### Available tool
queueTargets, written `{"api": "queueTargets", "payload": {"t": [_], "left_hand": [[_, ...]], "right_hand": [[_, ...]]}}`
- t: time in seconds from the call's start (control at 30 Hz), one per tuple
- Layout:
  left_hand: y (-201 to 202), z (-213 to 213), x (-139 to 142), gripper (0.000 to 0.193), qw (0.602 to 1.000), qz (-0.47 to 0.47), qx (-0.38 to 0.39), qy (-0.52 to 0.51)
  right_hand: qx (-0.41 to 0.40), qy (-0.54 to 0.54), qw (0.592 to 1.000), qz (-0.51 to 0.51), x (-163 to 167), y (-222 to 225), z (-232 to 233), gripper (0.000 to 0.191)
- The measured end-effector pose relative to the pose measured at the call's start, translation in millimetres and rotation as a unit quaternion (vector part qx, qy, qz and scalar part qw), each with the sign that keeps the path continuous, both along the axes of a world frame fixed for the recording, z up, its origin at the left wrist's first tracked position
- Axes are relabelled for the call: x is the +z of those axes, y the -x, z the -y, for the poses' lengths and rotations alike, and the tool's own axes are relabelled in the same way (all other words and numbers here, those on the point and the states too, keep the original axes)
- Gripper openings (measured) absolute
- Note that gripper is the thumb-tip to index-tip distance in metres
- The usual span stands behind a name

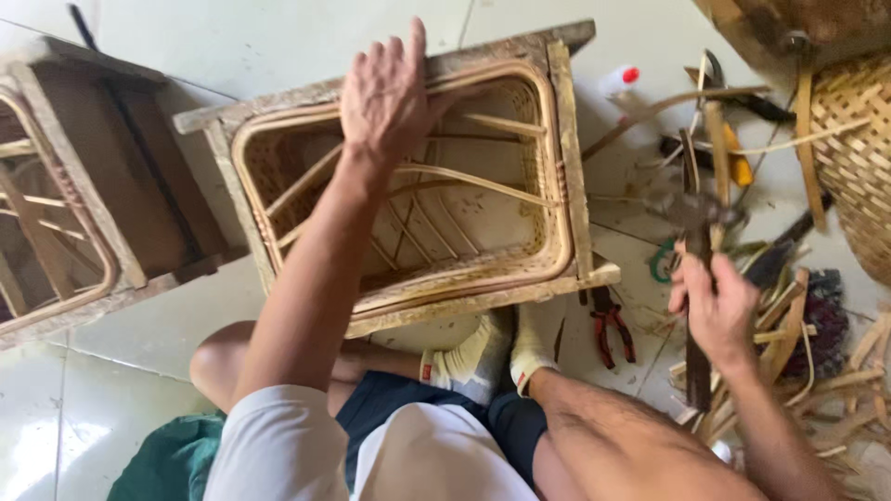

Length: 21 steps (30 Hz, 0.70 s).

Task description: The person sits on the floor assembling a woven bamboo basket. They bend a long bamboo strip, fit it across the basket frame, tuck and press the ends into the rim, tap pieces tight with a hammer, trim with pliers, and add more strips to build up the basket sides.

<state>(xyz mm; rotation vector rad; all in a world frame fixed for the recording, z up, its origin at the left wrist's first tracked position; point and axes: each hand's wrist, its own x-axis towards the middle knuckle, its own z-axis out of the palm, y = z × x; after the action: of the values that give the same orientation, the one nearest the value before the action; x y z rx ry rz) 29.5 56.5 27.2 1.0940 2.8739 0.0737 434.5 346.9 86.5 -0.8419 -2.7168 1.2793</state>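
Hands work on a rattan basket [408, 199] set in a wooden frame [574, 158], which lies tipped on the tiled floor [139, 325] just beyond the person's socked feet [501, 348], its open mouth facing up toward the camera. The left hand [385, 93] lies flat over the far rim, fingers [394, 51] spread and pressing down, seemingly to keep the frame from shifting. The right hand [715, 306] is off to the right of the frame, fingers wrapped tight around the handle of a hammer [696, 278], whose dark head is raised and blurred above the fist. The basket is a rounded rectangle of pale cane: a thick bent hoop forms the rim, thin stakes fan across the inside, and tight weaving shows along the near and right walls. Its frame is rough and weathered. Red-handled pliers [611, 329] lie on the floor just right of the feet. Cane offcuts [817, 371] litter the floor on the right, near a woven basket [858, 158]. A second, similar frame [83, 204] sits at the left.
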Motion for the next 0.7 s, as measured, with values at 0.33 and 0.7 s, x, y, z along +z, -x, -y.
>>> {"api": "queueTargets", "payload": {"t": [0.33, 0.7], "left_hand": [[1.9, -1.5, -5.9, 0.081, 0.998, -0.027, -0.012, -0.062], [8.6, -5.6, -6.6, 0.083, 0.998, -0.027, -0.017, -0.063]], "right_hand": [[0.230, -0.038, 0.966, -0.115, 81.6, 262.1, 70.4, 0.022], [0.176, -0.014, 0.983, -0.043, 71.5, 273.4, 64.6, 0.024]]}}
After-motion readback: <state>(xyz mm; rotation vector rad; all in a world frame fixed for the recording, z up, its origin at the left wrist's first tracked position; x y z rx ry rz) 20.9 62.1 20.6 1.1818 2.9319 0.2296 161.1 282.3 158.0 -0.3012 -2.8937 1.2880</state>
